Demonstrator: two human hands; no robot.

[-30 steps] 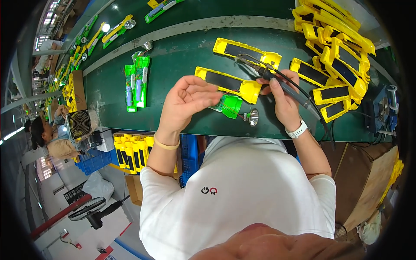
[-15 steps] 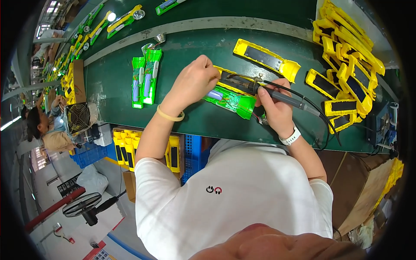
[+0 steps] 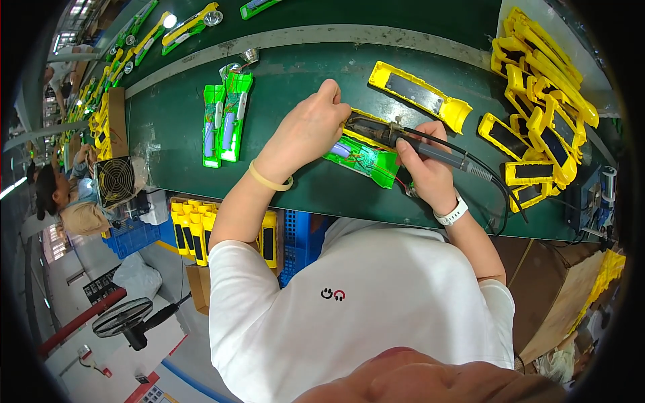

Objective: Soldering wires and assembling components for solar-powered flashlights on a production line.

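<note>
My right hand [image 3: 430,164] grips a soldering iron [image 3: 440,153] by its grey handle, a black cable trailing off to the right. Its front end points left over a yellow shell [image 3: 359,112], close to my left hand [image 3: 312,124]. The fingers of my left hand are pinched together; whatever they hold is hidden. Just below the iron lies an open green casing [image 3: 379,169] with a circuit board, thin wires and a purple battery cell [image 3: 344,148]. Behind it rests another yellow shell [image 3: 410,89] with a dark panel.
Two green casings [image 3: 232,124] with reflectors lie left on the green bench [image 3: 175,144]. At right is a heap of yellow shells [image 3: 551,127], with a dark soldering station [image 3: 591,201] nearby. Beyond a metal rail [image 3: 302,38] are more lamps. A fan [image 3: 115,181] stands at the left end.
My left hand has shifted slightly right, still pinched. The green casing and the yellow shells appear a little farther right, partly from a slight shift of the view. My right hand keeps the iron.
</note>
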